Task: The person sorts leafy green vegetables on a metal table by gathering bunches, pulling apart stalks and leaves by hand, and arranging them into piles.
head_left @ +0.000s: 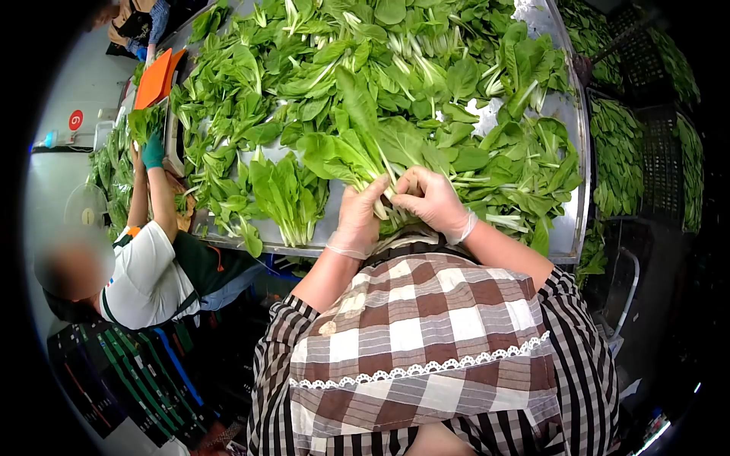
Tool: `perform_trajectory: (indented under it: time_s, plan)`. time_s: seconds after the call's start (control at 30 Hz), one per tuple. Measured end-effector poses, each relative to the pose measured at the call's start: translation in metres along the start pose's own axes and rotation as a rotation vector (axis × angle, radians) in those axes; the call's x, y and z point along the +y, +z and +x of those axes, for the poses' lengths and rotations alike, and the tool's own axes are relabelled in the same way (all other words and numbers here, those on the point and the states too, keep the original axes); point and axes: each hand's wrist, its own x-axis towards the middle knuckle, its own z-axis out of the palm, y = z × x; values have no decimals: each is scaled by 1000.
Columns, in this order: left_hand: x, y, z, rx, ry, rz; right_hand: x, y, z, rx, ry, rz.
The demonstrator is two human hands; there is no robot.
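Both my hands wear thin clear gloves and meet at the near edge of the metal table (559,228). My left hand (359,216) is closed around the pale stems of a small bunch of leafy greens (338,156), whose leaves point up and away from me. Close beside it, my right hand (433,199) pinches at the stem ends of the same bunch, thumb and forefinger together. Loose leafy greens (319,83) cover much of the tabletop. Left of my hands, a neat pile of greens (285,197) lies with its stems toward me.
On the right stand black crates (658,159) filled with greens. At my left, a co-worker (148,266) in a green glove holds a bunch beside an orange board (156,80). Another person (137,26) is at the far left. Stacked crates (137,372) stand at lower left.
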Motion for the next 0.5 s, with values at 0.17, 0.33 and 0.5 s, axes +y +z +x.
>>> perform_trajectory:
  time_s: [0.17, 0.33, 0.5]
  plan:
    - [6, 10, -10, -68, 46, -24, 16, -2, 4, 47, -2, 212]
    - [8, 5, -16, -146, 31, 33, -1, -22, 1, 10, -14, -119]
    - [18, 11, -29, -152, 82, 60, -4, -71, -7, -211, -283, -806]
